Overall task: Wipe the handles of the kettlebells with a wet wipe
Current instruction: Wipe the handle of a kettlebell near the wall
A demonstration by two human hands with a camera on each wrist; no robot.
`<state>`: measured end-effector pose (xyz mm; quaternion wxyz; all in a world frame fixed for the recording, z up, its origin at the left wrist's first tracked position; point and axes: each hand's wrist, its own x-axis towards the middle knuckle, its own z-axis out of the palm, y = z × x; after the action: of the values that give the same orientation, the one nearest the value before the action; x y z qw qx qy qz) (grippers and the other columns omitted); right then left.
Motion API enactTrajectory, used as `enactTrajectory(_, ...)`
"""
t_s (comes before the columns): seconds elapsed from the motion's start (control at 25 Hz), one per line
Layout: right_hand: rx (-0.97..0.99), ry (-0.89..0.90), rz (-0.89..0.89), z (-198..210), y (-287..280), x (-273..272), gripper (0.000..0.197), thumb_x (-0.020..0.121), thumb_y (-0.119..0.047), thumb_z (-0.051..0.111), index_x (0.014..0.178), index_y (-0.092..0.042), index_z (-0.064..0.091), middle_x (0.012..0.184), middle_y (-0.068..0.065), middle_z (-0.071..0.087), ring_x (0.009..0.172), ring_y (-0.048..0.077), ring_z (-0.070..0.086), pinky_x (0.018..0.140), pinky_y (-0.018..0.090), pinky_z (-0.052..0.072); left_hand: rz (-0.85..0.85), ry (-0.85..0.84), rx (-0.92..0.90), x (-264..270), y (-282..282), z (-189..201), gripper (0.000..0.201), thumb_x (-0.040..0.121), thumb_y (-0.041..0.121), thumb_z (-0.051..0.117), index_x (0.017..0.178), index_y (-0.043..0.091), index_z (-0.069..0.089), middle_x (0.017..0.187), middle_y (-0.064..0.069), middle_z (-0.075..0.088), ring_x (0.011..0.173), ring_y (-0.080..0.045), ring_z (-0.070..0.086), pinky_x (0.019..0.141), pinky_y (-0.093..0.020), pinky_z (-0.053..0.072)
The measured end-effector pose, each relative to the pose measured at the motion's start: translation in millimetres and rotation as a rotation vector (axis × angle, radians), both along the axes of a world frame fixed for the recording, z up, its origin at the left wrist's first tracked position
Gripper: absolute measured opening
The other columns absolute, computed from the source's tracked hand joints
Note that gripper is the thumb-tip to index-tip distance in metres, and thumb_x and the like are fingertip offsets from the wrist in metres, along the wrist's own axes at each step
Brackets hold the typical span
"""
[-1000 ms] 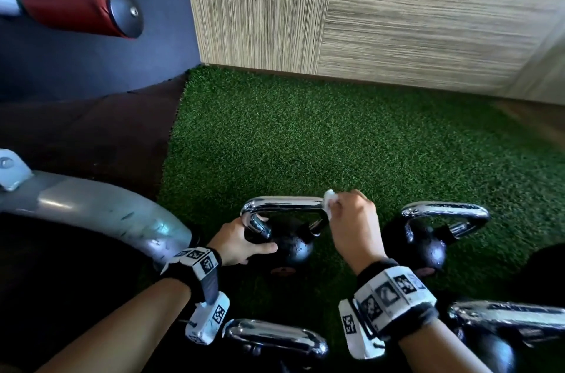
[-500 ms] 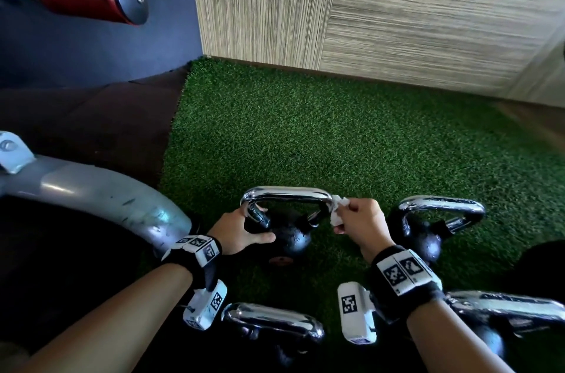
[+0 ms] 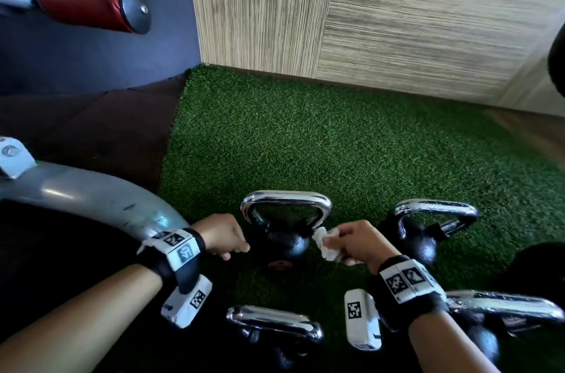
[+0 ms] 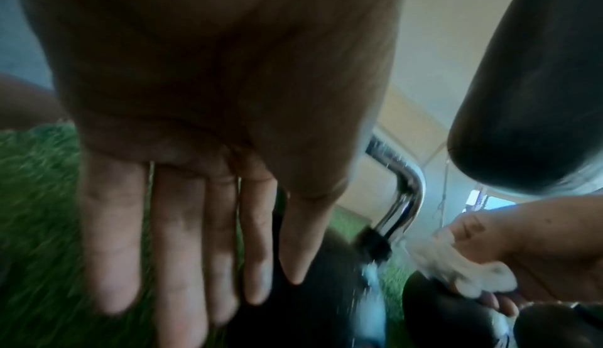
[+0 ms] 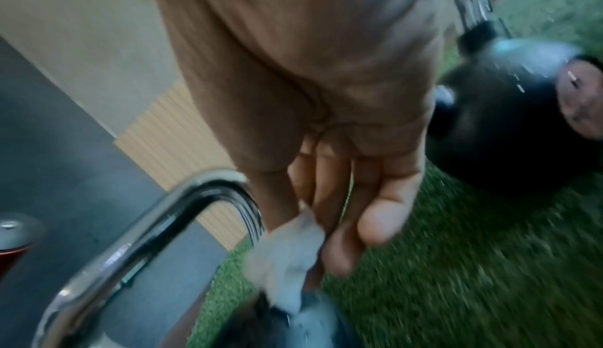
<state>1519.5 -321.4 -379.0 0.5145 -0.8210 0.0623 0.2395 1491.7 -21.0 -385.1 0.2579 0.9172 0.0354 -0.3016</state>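
I see four kettlebells standing on the green artificial turf [image 3: 351, 152]. The centre kettlebell [image 3: 286, 242] stands upright between my two hands, its chrome handle [image 3: 286, 200] topmost. A second kettlebell [image 3: 419, 238] stands to its right, apart from it. Two further kettlebells are near the lower edge of the head view: one lower centre [image 3: 275, 326], one lower right [image 3: 504, 311].

Right hand [image 3: 356, 242]: I hold the crumpled white wet wipe [image 3: 325, 245] pinched between thumb and fingers. In the head view, the wipe sits at the lower right leg of the chrome handle, just beside the black body. I cannot tell whether it touches the metal. The right wrist view shows the wipe [image 5: 287, 253] bunched below the fingertips [image 5: 378, 224], next to the handle bend [image 5: 156, 229].

Left hand [image 3: 221, 235]: it is positioned just left of the centre kettlebell, at body height. In the left wrist view the fingers [image 4: 176, 237] are straight, held side by side, and grip nothing. Contact with the kettlebell body cannot be confirmed.

Surroundings: a grey curved machine frame [image 3: 91, 198] lies at the left, a red padded roller [image 3: 82, 4] hangs upper left, and wood-grain wall panels [image 3: 397, 12] border the far edge of the turf.
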Motion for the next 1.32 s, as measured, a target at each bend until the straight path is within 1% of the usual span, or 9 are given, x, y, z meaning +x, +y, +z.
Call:
enactTrajectory(0.12,0.132,-0.039,0.051,42.6,0.5,-13.8,0.016,0.083,-0.013,0.082,0.088,-0.006,0.068,0.076,0.011,0.074,0.06,0.015,0.065,0.055,0.025,0.05,0.015,0.046,-0.392,-9.2,3.6,45.2,0.013,0.097,0.024,0.068,0.095,0.012,0.073,0.092,-0.005,0.076,0.073,-0.018,0.072,0.064,-0.02,0.05)
enactTrajectory(0.32,0.441,-0.068,0.022,93.5,26.4,-33.3,0.027,0.069,-0.021,0.083,0.089,-0.008,0.069,0.079,0.007,0.074,0.064,0.014,0.067,0.057,0.022,0.055,-0.102,-0.303,-0.808,-23.7,-17.4,98.7,0.059,0.082,0.027,0.076,0.139,0.026,0.061,0.131,0.006,0.07,0.118,-0.012,0.068,0.102,-0.023,0.052)
enactTrajectory(0.44,0.485,-0.115,-0.008,102.8,42.5,-36.1,0.028,0.067,-0.025,0.083,0.087,-0.01,0.07,0.076,0.005,0.075,0.06,0.013,0.068,0.058,0.023,0.052,-0.142,-0.534,-0.723,-26.5,-30.6,103.5,0.058,0.08,0.03,0.08,0.136,0.029,0.064,0.129,0.015,0.069,0.124,-0.002,0.062,0.109,-0.018,0.044)
enactTrajectory(0.72,0.603,-0.103,0.043,104.0,50.1,-32.8,0.029,0.075,-0.03,0.079,0.091,-0.007,0.071,0.084,0.013,0.077,0.067,0.019,0.071,0.061,0.026,0.051,-0.021,-0.766,-0.728,-17.8,-32.9,102.3,0.04,0.082,0.035,0.079,0.12,0.024,0.075,0.11,0.014,0.078,0.104,-0.004,0.073,0.097,-0.023,0.054)
enactTrajectory(0.88,-0.218,-0.5,-0.21,59.5,12.1,-0.4,0.022,0.084,-0.038,0.08,0.086,-0.017,0.077,0.082,0.006,0.077,0.076,0.02,0.072,0.066,0.026,0.048,0.086,-0.914,-0.41,-8.1,-21.7,90.7,0.03,0.086,0.036,0.08,0.115,0.031,0.077,0.111,0.019,0.076,0.1,0.008,0.069,0.091,-0.009,0.049)
enactTrajectory(0.96,-0.571,-0.409,-0.068,33.7,2.2,8.8,0.017,0.081,-0.028,0.078,0.096,-0.021,0.076,0.092,0.002,0.076,0.091,0.023,0.072,0.073,0.025,0.05,0.128,-0.991,-0.281,-3.5,-17.6,82.6,0.026,0.086,0.034,0.081,0.111,0.028,0.079,0.107,0.014,0.077,0.09,0.004,0.07,0.081,-0.001,0.045)
enactTrajectory(1.08,-0.421,-0.14,0.226,-11.1,9.1,16.0,0.046,0.065,-0.04,0.091,0.106,-0.025,0.076,0.102,-0.001,0.078,0.101,0.018,0.072,0.091,0.031,0.057,0.095,-1.014,-0.121,3.4,-21.9,73.2,0.022,0.087,0.032,0.079,0.108,0.023,0.08,0.096,0.007,0.077,0.082,-0.007,0.068,0.078,-0.017,0.053)
enactTrajectory(1.2,-0.292,-0.24,0.121,-35.4,28.1,14.3,0.033,0.065,-0.046,0.093,0.083,-0.025,0.074,0.083,-0.006,0.075,0.083,0.012,0.07,0.079,0.03,0.057,0.025,-1.055,-0.041,2.5,-39.3,66.4,0.023,0.092,0.02,0.074,0.114,0.015,0.078,0.091,-0.001,0.072,0.079,-0.016,0.065,0.071,-0.026,0.051)
enactTrajectory(1.32,-0.329,-0.315,0.003,-43.4,35.7,9.7,0.036,0.076,-0.041,0.087,0.099,-0.016,0.076,0.086,0.002,0.073,0.09,0.022,0.07,0.073,0.028,0.048,-0.21,-1.057,0.111,-10.8,-54.8,63.9,0.027,0.093,0.001,0.061,0.106,0.019,0.076,0.086,0.001,0.062,0.081,-0.015,0.057,0.068,-0.025,0.05)
